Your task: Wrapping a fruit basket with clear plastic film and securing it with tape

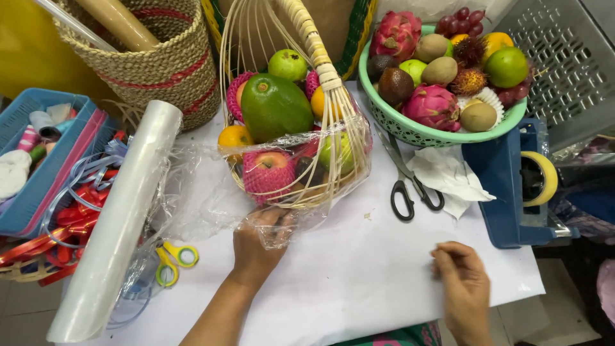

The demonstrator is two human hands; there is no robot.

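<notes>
My right hand [462, 282] rests nearest me on the white desk [359, 269], fingers curled loosely together with nothing in its grip that I can make out. My left hand [256, 240] reaches further in, its grip pinched on a fold of the clear wrap [205, 186], pressing it against the base of the wicker fruit basket [295, 160]. The wrap spreads from the basket's lower front out to the left, toward the long roll of clear film [118, 218] that lies slanted across the desk's left side. Beside the roll's lower end lie small yellow-handled scissors [173, 259], and left of the roll is a tangle of red ribbon [67, 221] by a blue tray [45, 154]. The basket stands at the middle of the desk, holding a big green fruit, oranges, green apples and a red apple in a pink foam net. To its right lie black-handled scissors [407, 186], crumpled white paper [448, 176] and a blue tape dispenser [506, 186]. Further back, a green bowl [416, 131] is heaped with mixed fruit.
</notes>
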